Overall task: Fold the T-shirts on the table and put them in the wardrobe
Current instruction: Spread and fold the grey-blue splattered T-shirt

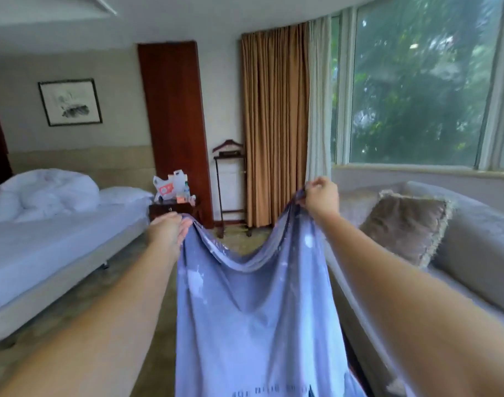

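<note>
Blue jersey fabric, pale with white splotches: one T-shirt was held up in the air between both hands, well clear of any surface. No table and no wardrobe were in view.

Left of the left hand: a bed with a rumpled white duvet, and beyond it a dark nightstand cluttered with bags and bottles.

Left hand: fingers closed around one bunched corner of the upper edge, palm turned inward, cloth gathered in the grip.

Between the hands the upper edge sagged in a deep curve; the body of the shirt hung straight down toward the person. Printed lettering showed near the bottom, too blurred to read. Beyond the hands stood a wooden valet stand and a tan curtain.

Right hand: clenched on the other corner, held higher than the left.

Right of the right hand: a grey sofa with a brown fringed cushion, under a large window.

Judgement: step in hand appeared to be spreading the shirt before the first fold. To do it well, level the two hands and draw them apart until the sag is gone, pinch at the edge rather than in a bunch, then lay the shirt flat before folding. Risk: a bunched corner would carry creases into the fold.
</note>
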`<state>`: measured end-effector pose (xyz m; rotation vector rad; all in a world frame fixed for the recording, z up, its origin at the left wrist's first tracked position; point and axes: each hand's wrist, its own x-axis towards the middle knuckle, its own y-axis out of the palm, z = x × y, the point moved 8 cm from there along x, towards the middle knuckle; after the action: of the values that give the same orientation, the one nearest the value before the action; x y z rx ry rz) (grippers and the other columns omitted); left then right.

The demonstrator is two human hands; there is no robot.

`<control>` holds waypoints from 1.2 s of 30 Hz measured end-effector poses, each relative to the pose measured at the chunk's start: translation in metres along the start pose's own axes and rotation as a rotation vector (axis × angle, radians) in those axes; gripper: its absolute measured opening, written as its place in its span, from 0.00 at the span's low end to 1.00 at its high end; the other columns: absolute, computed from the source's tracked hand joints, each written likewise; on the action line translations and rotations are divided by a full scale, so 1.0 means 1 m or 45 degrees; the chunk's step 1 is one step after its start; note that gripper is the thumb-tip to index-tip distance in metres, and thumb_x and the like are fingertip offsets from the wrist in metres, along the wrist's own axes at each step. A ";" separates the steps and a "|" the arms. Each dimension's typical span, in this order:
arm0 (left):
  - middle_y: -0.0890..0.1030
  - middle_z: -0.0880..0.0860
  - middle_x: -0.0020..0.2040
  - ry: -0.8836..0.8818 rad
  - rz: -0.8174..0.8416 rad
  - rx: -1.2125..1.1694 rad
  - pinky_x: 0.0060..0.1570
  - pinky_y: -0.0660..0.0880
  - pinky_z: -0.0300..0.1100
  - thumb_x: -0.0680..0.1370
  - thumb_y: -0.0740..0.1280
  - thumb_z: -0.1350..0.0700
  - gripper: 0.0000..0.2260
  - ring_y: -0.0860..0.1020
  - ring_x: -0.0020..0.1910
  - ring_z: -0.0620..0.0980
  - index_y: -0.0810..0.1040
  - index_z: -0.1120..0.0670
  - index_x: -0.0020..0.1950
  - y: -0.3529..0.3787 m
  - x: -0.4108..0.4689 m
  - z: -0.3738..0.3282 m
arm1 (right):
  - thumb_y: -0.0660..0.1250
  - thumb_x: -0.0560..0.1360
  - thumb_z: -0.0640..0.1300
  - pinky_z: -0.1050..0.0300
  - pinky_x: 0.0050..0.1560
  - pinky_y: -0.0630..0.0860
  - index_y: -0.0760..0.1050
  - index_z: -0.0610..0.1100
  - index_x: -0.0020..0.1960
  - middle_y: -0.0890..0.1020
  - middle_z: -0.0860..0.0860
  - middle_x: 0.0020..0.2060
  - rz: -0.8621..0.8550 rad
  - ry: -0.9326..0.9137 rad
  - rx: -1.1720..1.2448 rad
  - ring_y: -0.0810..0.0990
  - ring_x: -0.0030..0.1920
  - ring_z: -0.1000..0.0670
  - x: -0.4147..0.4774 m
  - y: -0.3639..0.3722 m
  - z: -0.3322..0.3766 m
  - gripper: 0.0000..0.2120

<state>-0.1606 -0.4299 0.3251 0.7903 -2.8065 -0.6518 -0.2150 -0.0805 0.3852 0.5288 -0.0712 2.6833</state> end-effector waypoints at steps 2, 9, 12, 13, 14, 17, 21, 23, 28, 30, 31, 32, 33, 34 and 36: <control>0.78 0.48 0.32 0.170 0.043 0.038 0.29 0.74 0.29 0.81 0.61 0.64 0.05 0.76 0.29 0.40 0.74 0.55 0.50 0.024 0.010 -0.066 | 0.59 0.79 0.36 0.61 0.46 0.76 0.74 0.44 0.48 0.79 0.46 0.45 -0.230 -0.161 0.227 0.79 0.48 0.47 0.019 -0.010 0.072 0.07; 0.78 0.49 0.39 0.457 0.078 -0.207 0.32 0.71 0.31 0.79 0.64 0.65 0.10 0.77 0.34 0.41 0.71 0.50 0.44 0.021 -0.023 -0.161 | 0.60 0.74 0.33 0.56 0.46 0.76 0.72 0.49 0.39 0.79 0.48 0.40 -0.356 -0.283 0.444 0.79 0.45 0.48 0.027 -0.073 0.138 0.12; 0.80 0.49 0.40 0.300 0.034 -0.040 0.36 0.76 0.31 0.80 0.64 0.65 0.10 0.78 0.37 0.41 0.72 0.51 0.44 -0.013 -0.028 -0.111 | 0.61 0.75 0.36 0.54 0.49 0.77 0.75 0.47 0.43 0.81 0.48 0.39 -0.249 -0.047 0.436 0.79 0.46 0.46 0.017 -0.100 0.065 0.08; 0.80 0.49 0.38 0.242 0.023 0.030 0.38 0.77 0.31 0.79 0.64 0.65 0.10 0.78 0.36 0.41 0.72 0.51 0.44 -0.025 -0.029 -0.092 | 0.62 0.76 0.37 0.53 0.51 0.79 0.75 0.46 0.44 0.82 0.49 0.37 -0.142 0.035 0.390 0.79 0.46 0.46 0.014 -0.106 0.038 0.06; 0.80 0.49 0.37 0.183 0.027 0.095 0.41 0.77 0.32 0.79 0.65 0.66 0.10 0.78 0.35 0.41 0.73 0.51 0.43 -0.035 -0.030 -0.074 | 0.63 0.77 0.40 0.53 0.53 0.79 0.76 0.44 0.45 0.84 0.49 0.38 -0.034 0.115 0.295 0.80 0.47 0.46 0.006 -0.110 0.015 0.04; 0.78 0.53 0.41 0.088 0.081 0.274 0.45 0.76 0.35 0.78 0.65 0.69 0.11 0.78 0.37 0.43 0.73 0.53 0.43 -0.061 -0.049 -0.028 | 0.62 0.80 0.42 0.56 0.49 0.78 0.74 0.44 0.44 0.81 0.44 0.46 0.019 0.366 -0.039 0.83 0.50 0.46 -0.040 -0.137 -0.049 0.07; 0.81 0.53 0.34 0.006 0.154 0.656 0.39 0.76 0.34 0.76 0.65 0.71 0.10 0.79 0.33 0.45 0.76 0.55 0.44 -0.103 -0.087 0.026 | 0.59 0.79 0.32 0.65 0.22 0.74 0.71 0.42 0.40 0.78 0.42 0.38 0.067 0.462 -0.309 0.80 0.23 0.54 -0.111 -0.177 -0.122 0.11; 0.81 0.50 0.26 -0.085 0.213 0.827 0.36 0.77 0.34 0.76 0.64 0.70 0.11 0.80 0.28 0.42 0.77 0.55 0.42 -0.122 -0.104 0.052 | 0.58 0.78 0.31 0.65 0.21 0.74 0.73 0.39 0.41 0.77 0.40 0.37 0.217 0.454 -0.439 0.79 0.20 0.53 -0.142 -0.187 -0.148 0.10; 0.82 0.59 0.38 -0.241 0.448 1.381 0.40 0.75 0.36 0.74 0.66 0.70 0.10 0.78 0.42 0.53 0.81 0.57 0.41 -0.161 -0.136 0.114 | 0.57 0.78 0.29 0.61 0.27 0.77 0.78 0.35 0.47 0.80 0.39 0.34 0.561 0.522 -0.685 0.80 0.23 0.52 -0.205 -0.199 -0.205 0.11; 0.81 0.61 0.40 -0.314 0.530 1.569 0.32 0.74 0.33 0.73 0.67 0.71 0.10 0.76 0.42 0.53 0.81 0.57 0.39 -0.179 -0.142 0.135 | 0.57 0.78 0.29 0.62 0.28 0.78 0.79 0.37 0.45 0.81 0.40 0.31 0.656 0.557 -0.762 0.80 0.24 0.52 -0.224 -0.202 -0.224 0.13; 0.81 0.61 0.38 -0.366 0.576 1.663 0.30 0.73 0.33 0.73 0.67 0.71 0.10 0.76 0.41 0.53 0.82 0.58 0.39 -0.187 -0.145 0.146 | 0.57 0.78 0.29 0.63 0.28 0.77 0.79 0.38 0.43 0.81 0.43 0.29 0.688 0.556 -0.794 0.80 0.25 0.53 -0.232 -0.203 -0.230 0.14; 0.82 0.60 0.36 -0.429 0.616 1.759 0.31 0.73 0.33 0.73 0.67 0.71 0.10 0.76 0.40 0.52 0.82 0.57 0.40 -0.195 -0.149 0.156 | 0.56 0.78 0.29 0.63 0.29 0.77 0.79 0.38 0.42 0.81 0.45 0.27 0.718 0.564 -0.811 0.80 0.25 0.52 -0.239 -0.203 -0.236 0.15; 0.83 0.57 0.34 -0.501 0.655 1.855 0.33 0.73 0.34 0.74 0.66 0.70 0.10 0.77 0.38 0.51 0.81 0.57 0.41 -0.202 -0.152 0.165 | 0.56 0.78 0.28 0.62 0.30 0.77 0.79 0.39 0.41 0.81 0.46 0.26 0.757 0.576 -0.818 0.80 0.26 0.51 -0.245 -0.202 -0.242 0.15; 0.83 0.54 0.32 -0.577 0.692 1.934 0.36 0.72 0.34 0.76 0.65 0.69 0.09 0.78 0.38 0.49 0.81 0.56 0.43 -0.209 -0.155 0.173 | 0.55 0.78 0.28 0.61 0.32 0.77 0.79 0.38 0.41 0.81 0.45 0.26 0.804 0.583 -0.838 0.80 0.28 0.49 -0.251 -0.200 -0.250 0.16; 0.83 0.49 0.31 -0.708 0.766 2.031 0.38 0.71 0.35 0.77 0.64 0.66 0.08 0.80 0.40 0.47 0.79 0.55 0.47 -0.215 -0.160 0.189 | 0.55 0.78 0.29 0.56 0.36 0.77 0.80 0.38 0.43 0.82 0.42 0.30 0.860 0.593 -0.933 0.81 0.33 0.45 -0.256 -0.203 -0.266 0.15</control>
<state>0.0254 -0.4415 0.0552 -0.3165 -3.2533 1.8620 -0.0113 0.0422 0.0372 -0.4251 -1.2209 3.0055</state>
